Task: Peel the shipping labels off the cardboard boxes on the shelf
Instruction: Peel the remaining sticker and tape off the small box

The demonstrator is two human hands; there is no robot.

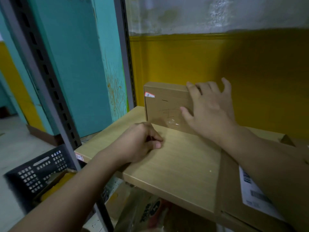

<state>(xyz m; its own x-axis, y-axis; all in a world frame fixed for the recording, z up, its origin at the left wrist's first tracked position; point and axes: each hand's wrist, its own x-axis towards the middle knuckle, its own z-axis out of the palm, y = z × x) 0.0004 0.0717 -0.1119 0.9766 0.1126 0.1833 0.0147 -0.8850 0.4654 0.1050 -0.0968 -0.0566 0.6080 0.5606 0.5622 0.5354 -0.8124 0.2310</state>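
Your left hand [142, 141] lay on the pale wooden shelf [175, 164], fingers curled into a fist, thumb tip pressed against the side of the forefinger. Whether anything was pinched there could not be told. Your right hand [210, 109] was open and spread wide, reaching forward to the right end of a small cardboard box [165, 104]. Its fingertips touched the box's top right corner, and its thumb lay flat against the front face.

That small box stood upright on one edge at the back of the shelf, close against a yellow wall [217, 64]. A torn red and white sticker scrap [149, 95] clung to its upper left corner. A patch of clear tape [173, 122] shone low on the front face, just left of your right wrist.

A larger flat cardboard box [234, 190] lay on the right side of the shelf, under your right forearm. A white shipping label [252, 196] printed with barcodes was stuck to its top, partly covered by that forearm.

A grey slotted metal upright [50, 91] rose at the left front corner of the shelf. Behind it stood a teal pillar [75, 64]. A black plastic crate [38, 174] sat low on the left, beyond the upright. Plastic-wrapped goods [147, 213] showed beneath the shelf, blurred.
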